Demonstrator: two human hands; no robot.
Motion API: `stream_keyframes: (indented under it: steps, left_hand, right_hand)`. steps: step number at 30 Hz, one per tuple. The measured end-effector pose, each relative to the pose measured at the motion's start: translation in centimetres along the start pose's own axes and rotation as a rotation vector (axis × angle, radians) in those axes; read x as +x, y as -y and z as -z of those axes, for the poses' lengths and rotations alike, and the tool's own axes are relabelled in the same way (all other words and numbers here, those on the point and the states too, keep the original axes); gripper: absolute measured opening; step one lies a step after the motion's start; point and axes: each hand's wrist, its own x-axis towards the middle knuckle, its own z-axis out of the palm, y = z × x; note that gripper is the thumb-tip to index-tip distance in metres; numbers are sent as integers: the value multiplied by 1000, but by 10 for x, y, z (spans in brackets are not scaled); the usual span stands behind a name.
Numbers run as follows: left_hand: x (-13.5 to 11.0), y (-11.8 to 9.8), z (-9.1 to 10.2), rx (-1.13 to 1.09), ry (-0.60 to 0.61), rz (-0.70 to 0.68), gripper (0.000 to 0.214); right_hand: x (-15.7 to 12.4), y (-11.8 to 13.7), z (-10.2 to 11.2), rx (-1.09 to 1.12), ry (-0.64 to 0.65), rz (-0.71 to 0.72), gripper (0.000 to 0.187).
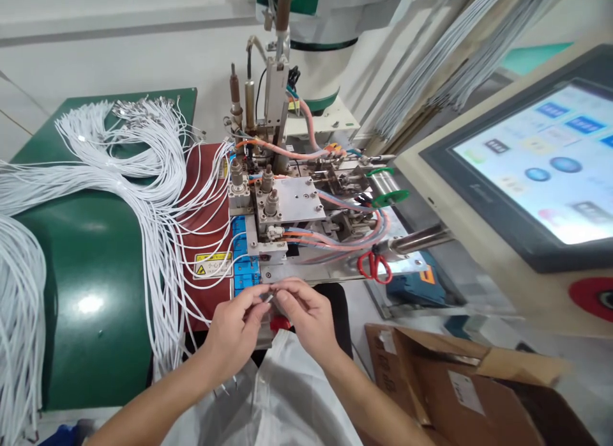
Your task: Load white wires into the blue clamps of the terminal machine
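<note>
My left hand (237, 324) and my right hand (306, 315) meet in front of a small metal machine (282, 209). Both hands pinch the end of a thin white wire (269, 297) between fingertips, just below the machine's blue front block (244, 254). A big bundle of white wires (158, 177) with metal ends lies over the green table (90, 261) to the left and fans toward the machine. A red button (279, 322) shows between my hands.
A touch screen panel (536, 165) stands at the right. Red-handled scissors (374, 267) hang by a metal cylinder. An open cardboard box (460, 382) sits at lower right, a clear plastic bag (282, 395) under my forearms. More white wires hang at upper right.
</note>
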Motion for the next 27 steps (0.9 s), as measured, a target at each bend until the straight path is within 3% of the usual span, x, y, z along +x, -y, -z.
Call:
stream_keyframes:
  steps: [9, 18, 27]
  left_hand:
    - [0, -3, 2, -144, -83, 35, 18]
    - [1, 1, 2, -16, -56, -18, 16]
    - [-5, 7, -10, -21, -191, 43, 15]
  right_hand:
    - [-2, -1, -7, -79, -77, -5, 12]
    - [3, 6, -9, -218, -2, -59, 12]
    - [3, 9, -26, 171, -23, -363, 14]
